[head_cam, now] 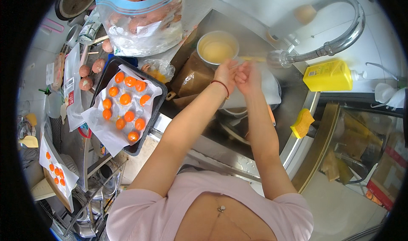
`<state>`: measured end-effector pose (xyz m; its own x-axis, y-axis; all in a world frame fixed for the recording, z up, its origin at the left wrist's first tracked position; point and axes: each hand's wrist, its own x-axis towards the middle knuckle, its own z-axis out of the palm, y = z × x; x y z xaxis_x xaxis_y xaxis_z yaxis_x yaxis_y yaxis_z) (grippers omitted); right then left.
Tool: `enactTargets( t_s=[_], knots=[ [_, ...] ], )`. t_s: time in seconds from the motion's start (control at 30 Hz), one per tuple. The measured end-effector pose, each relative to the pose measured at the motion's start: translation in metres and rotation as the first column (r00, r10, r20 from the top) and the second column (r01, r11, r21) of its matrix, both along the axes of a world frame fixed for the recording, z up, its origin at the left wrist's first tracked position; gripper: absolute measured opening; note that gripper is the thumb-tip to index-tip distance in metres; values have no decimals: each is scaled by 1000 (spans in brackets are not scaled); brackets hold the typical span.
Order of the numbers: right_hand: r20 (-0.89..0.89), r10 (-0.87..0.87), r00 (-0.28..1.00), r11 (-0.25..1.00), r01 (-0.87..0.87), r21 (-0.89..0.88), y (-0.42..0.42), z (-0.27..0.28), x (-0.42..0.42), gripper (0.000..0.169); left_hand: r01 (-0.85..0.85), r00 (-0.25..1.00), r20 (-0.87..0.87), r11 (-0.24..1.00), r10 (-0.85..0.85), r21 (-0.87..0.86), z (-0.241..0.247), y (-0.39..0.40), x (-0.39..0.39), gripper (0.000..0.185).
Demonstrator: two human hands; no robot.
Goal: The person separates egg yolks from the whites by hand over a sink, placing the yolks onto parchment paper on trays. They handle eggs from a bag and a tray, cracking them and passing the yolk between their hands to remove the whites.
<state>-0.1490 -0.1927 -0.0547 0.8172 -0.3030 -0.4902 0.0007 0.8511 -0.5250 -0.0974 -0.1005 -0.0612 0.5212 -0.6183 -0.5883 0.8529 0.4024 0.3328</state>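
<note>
Over the steel sink (204,136), my left hand (225,75) and my right hand (248,78) meet just in front of the faucet head (277,59). The fingers are curled and blurred, so whether they hold anything is unclear. A red cord bracelet circles my left wrist. Right beyond the left hand stands a round metal bowl (218,47) of cloudy yellowish liquid. Brown plastic packaging (194,77) lies beside it in the sink. Under my right hand is a white sheet or board (266,93), with partly hidden dishes below.
Left of the sink, a dark baking tray (161,91) with white paper carries several orange egg yolks (125,99). Behind it stands a zip bag (143,27) of clay-coated eggs. A yellow bottle (328,76) and a sponge (302,123) sit at the right edge.
</note>
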Motion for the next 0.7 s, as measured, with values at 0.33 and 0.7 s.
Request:
enactTargets(
  t_s=[0.33, 0.7],
  knots=[
    [-401, -48, 915, 680, -264, -684, -4, 12, -2, 53, 64, 998, -9, 980, -67, -188, -1, -21, -11, 39],
    [-247, 46, 968, 269, -250, -930, -5, 51, -34, 29, 207, 978, 13, 977, -208, 46, -6, -12, -1, 32]
  ],
)
